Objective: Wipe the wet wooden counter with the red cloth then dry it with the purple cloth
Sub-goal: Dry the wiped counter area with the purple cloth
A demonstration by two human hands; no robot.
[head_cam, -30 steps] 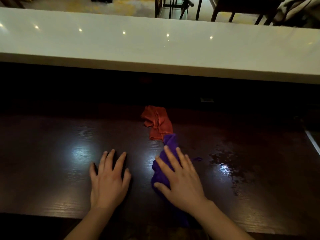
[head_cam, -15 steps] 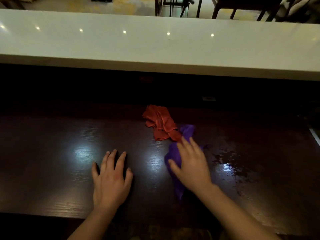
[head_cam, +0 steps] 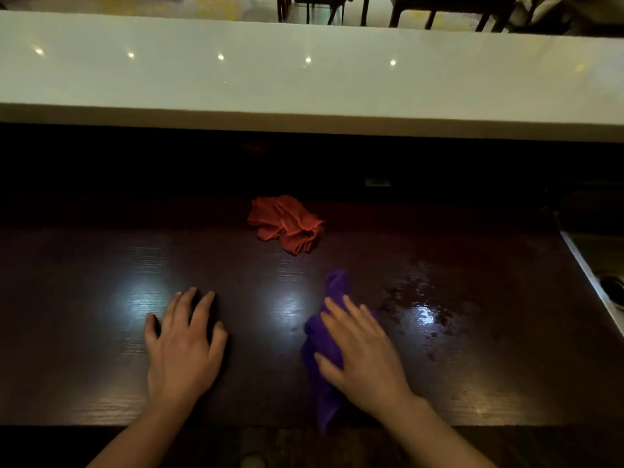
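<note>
My right hand (head_cam: 363, 359) lies flat on the purple cloth (head_cam: 324, 359), pressing it onto the dark wooden counter (head_cam: 101, 298) near the front edge. The cloth runs from beyond my fingertips back past the counter's front edge. A patch of water (head_cam: 422, 312) glistens on the wood just right of that hand. The crumpled red cloth (head_cam: 287, 224) rests alone at the back middle of the counter, apart from both hands. My left hand (head_cam: 184, 346) is spread flat on the bare wood, holding nothing.
A long white raised bar top (head_cam: 304, 79) runs across behind the counter, with dark chair legs (head_cam: 310, 8) beyond it. A metal sink edge (head_cam: 591, 282) borders the counter on the right.
My right hand has slid the purple cloth away towards the red cloth and then back towards me. The red cloth now lies apart from the purple one. My left hand has stayed put.
</note>
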